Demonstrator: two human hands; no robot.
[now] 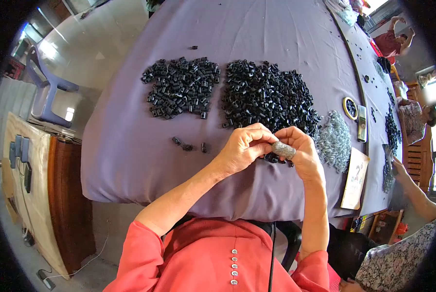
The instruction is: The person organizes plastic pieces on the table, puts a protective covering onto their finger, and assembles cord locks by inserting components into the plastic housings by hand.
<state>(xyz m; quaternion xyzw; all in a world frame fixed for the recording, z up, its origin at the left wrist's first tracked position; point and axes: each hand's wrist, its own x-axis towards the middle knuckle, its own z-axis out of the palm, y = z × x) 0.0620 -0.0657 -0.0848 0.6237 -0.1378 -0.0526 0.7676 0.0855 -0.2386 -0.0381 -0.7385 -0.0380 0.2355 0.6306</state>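
Observation:
My left hand (247, 148) is closed in a pinch, its thumb and fingertips meeting the fingers of my right hand (303, 151). Around a digit of my right hand is a grey, textured cover (283, 150). Whatever sits between the fingertips is too small and hidden to name. Both hands are over the near edge of a large pile of small black plastic pieces (269, 97). To the left lies a smaller pile of similar black pieces (183, 87). A heap of small clear or silvery pieces (334, 141) is just right of my right hand.
A grey-purple cloth (179, 170) covers the table. A few loose pieces (187, 147) lie near my left arm. To the right are a roll of tape (350, 108), a flat metallic case (362, 124) and a printed card (355, 180). A co-worker's arm (415, 190) reaches in at the right.

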